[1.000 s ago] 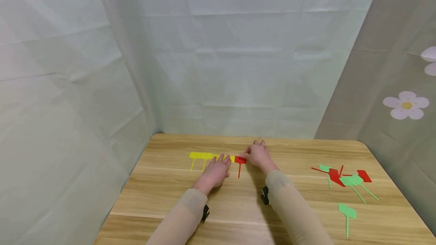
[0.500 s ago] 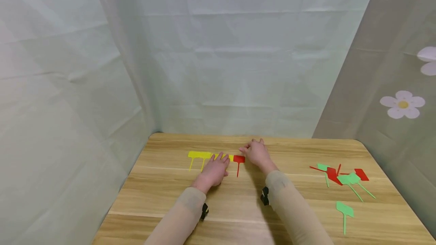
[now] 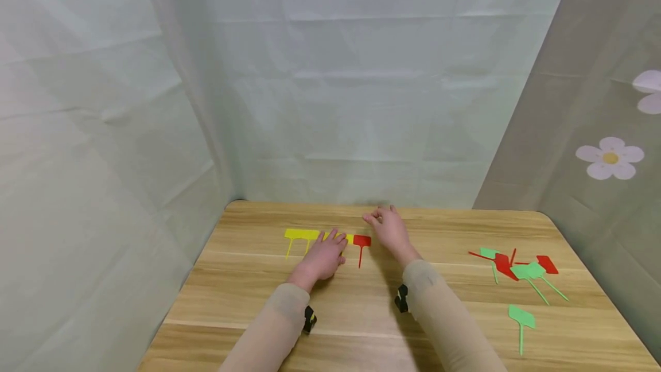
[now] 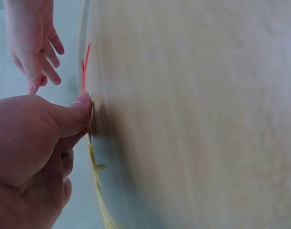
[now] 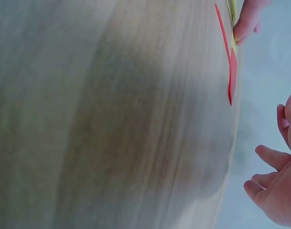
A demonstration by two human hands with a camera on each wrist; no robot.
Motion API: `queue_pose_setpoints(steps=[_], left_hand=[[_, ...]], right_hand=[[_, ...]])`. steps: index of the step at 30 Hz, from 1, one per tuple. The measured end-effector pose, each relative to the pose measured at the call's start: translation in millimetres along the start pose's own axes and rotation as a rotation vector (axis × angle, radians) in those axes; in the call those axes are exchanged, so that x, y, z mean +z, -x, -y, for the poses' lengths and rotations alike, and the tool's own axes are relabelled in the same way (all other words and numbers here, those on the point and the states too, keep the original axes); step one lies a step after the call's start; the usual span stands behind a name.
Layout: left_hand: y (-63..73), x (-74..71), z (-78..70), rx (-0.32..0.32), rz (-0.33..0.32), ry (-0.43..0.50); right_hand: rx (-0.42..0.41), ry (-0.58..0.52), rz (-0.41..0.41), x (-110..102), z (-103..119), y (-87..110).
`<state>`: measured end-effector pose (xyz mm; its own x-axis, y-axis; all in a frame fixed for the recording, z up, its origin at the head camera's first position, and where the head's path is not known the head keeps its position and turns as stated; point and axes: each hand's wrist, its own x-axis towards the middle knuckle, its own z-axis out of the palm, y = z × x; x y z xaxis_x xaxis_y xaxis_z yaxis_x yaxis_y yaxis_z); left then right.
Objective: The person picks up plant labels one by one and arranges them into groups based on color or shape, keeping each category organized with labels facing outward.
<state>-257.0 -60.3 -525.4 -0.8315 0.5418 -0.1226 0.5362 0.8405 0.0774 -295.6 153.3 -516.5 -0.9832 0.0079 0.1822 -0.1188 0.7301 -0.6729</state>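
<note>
A row of yellow plant labels (image 3: 301,234) lies flat near the far side of the table, stems toward me. My left hand (image 3: 324,258) rests on the right part of that row with its fingers spread, hiding some of the labels. At the row's right end lies a red plant label (image 3: 362,240), its stem also toward me. Just beyond and to the right of it my right hand (image 3: 389,231) hovers, fingers loosely bent, holding nothing. The right wrist view shows this right hand (image 5: 279,176) apart from the red label (image 5: 233,76).
On the right of the wooden table (image 3: 361,326) lies a loose pile of red labels (image 3: 505,266) and green labels (image 3: 528,271), partly overlapping. A single green label (image 3: 521,316) lies nearer me. Hanging cloth (image 3: 361,102) closes off the table's far side.
My right hand has let go of the red label and risen slightly away toward the far edge. The left hand stays on the yellow labels.
</note>
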Motion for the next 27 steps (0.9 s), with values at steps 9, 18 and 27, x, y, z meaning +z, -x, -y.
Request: queue_pose_setpoints(steps=[9, 18, 27], left_hand=[[0.1, 0.3, 0.6, 0.01, -0.049, -0.009], [3.9, 0.2, -0.3, 0.002, -0.057, -0.009], [5.2, 0.7, 1.6, 0.002, -0.057, -0.015]], right_hand=[[0.021, 0.003, 0.025, 2.2, -2.7, 2.5], [0.022, -0.018, 0.015, 0.8, -0.5, 3.8], [0.011, -0.008, 0.012, 2.4, -2.0, 3.3]])
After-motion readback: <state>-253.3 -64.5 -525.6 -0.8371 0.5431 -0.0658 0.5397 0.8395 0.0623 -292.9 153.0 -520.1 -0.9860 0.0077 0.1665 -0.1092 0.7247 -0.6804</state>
